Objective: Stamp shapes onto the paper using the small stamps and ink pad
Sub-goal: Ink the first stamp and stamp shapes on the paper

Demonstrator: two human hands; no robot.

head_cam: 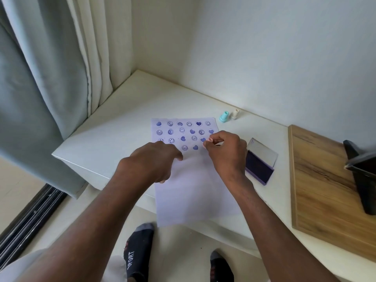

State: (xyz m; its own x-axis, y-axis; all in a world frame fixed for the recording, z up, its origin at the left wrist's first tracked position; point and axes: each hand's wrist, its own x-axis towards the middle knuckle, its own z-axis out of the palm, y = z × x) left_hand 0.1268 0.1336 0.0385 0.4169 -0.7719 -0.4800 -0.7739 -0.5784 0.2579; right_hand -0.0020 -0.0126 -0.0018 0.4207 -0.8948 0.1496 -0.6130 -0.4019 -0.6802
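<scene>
A white sheet of paper (195, 186) lies on the white table (114, 127), its near end hanging over the table edge. Rows of purple hearts and smiley faces fill its far part. My right hand (225, 151) pinches a small pink stamp (209, 141) at the right end of the fourth row, its base down at the paper. My left hand (152, 159) rests on the left side of the sheet with fingers bent downward. An open purple ink pad (259, 166) sits just right of the paper. A teal stamp (223, 116) and a cream stamp (235, 114) stand beyond the sheet.
A wooden board (321, 184) lies on the table at the right with a black container (364, 171) on it. Walls close off the table's far sides, and a grey curtain (44, 82) hangs at the left. My feet in black socks (138, 253) are below.
</scene>
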